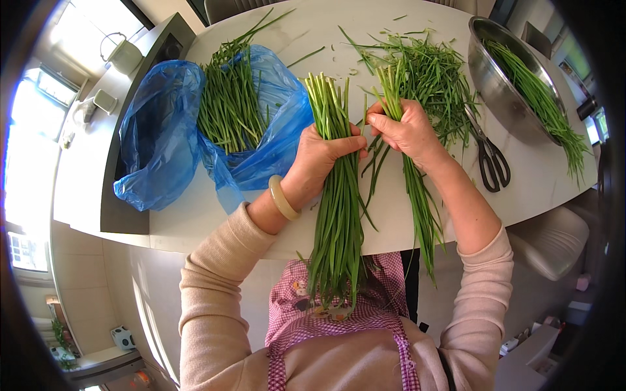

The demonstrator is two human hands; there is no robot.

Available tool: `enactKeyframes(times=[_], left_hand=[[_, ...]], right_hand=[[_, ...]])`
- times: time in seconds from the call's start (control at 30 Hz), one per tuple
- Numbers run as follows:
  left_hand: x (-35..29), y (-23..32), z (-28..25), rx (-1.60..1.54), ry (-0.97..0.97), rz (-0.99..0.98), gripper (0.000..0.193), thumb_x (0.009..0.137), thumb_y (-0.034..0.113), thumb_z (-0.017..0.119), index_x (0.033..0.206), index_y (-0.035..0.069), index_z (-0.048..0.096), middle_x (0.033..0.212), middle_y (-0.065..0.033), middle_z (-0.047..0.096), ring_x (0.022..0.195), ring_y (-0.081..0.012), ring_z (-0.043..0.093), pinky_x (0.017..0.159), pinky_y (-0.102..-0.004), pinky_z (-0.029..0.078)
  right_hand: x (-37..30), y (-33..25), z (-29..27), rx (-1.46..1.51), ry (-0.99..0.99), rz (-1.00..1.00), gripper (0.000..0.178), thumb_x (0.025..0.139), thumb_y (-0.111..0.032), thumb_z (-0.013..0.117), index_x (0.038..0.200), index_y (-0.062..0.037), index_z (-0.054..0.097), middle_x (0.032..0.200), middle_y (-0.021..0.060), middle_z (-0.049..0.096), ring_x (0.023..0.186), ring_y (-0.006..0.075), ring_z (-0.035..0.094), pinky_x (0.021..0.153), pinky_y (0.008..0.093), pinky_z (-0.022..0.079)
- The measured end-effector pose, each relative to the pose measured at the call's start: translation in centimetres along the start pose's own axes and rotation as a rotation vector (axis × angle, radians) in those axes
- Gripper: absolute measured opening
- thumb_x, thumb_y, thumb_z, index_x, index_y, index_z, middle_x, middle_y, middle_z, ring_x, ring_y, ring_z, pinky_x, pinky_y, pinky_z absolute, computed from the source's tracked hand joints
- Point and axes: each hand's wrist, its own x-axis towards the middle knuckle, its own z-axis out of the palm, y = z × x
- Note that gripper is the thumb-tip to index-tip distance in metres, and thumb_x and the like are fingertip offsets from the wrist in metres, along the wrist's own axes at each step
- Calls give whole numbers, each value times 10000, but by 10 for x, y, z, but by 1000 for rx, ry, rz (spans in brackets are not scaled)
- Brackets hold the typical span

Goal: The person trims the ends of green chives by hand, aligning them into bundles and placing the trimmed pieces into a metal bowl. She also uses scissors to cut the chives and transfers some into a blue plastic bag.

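Note:
My left hand (326, 153) is wrapped round a thick bunch of garlic chives (336, 228), pale cut ends up and green leaves hanging past the table edge. A smaller bunch of garlic chives (420, 202) sits in my right hand (407, 130), between palm and fingers. The thumb and forefinger of that hand pinch at a thin stem beside the left bunch. Just beyond my right hand lies a heap of loose trimmed leaves (433, 81). Left of my left hand, more chives (231, 107) rest in an open blue plastic bag (280, 85).
A steel bowl (482, 85) with chives (535, 91) draping over its rim stands at the right. Scissors with black handles (493, 166) lie between it and the heap. The white table (310, 32) curves round; a grey chair (551, 241) stands beneath its right edge.

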Motion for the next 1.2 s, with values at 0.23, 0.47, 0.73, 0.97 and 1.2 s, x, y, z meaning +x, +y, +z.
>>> enactKeyframes(times=[0.23, 0.47, 0.73, 0.97, 1.2], left_hand=[[0, -1, -1, -7, 15, 7, 129, 800, -2, 694, 899, 9, 611, 786, -72, 651, 660, -159, 653, 589, -254, 542], [1, -2, 0, 32, -12, 4, 130, 805, 2, 690, 907, 12, 612, 795, -73, 651, 664, -160, 654, 587, -250, 538], [-2, 3, -2, -88, -40, -75, 133, 843, 50, 665, 957, 13, 609, 859, -104, 668, 745, -171, 668, 667, -263, 558], [-3, 6, -2, -120, -31, -85, 167, 855, 66, 657, 1001, 14, 594, 888, -115, 667, 767, -183, 671, 684, -277, 564], [-2, 6, -1, -95, -66, -75, 174, 845, 44, 665, 994, -13, 598, 877, -126, 676, 772, -200, 680, 676, -295, 563]], right_hand=[[5, -13, -12, 154, 131, 104, 149, 874, -183, 656, 884, -35, 641, 664, -3, 557, 450, 19, 406, 367, 172, 273], [1, -1, -2, 85, 35, 51, 85, 878, -137, 651, 888, -55, 629, 688, -3, 562, 441, 14, 397, 376, 176, 272], [12, -7, -26, 200, 307, 77, 146, 862, -175, 666, 890, -32, 664, 621, -50, 512, 410, 13, 355, 358, 201, 255], [5, -7, -15, 63, 240, 52, 197, 895, -202, 633, 1013, -46, 657, 566, -94, 408, 416, -3, 293, 371, 188, 206], [-1, -6, 5, 75, -51, 100, 222, 947, -263, 569, 1037, -65, 616, 590, -50, 487, 449, 23, 376, 395, 193, 272]])
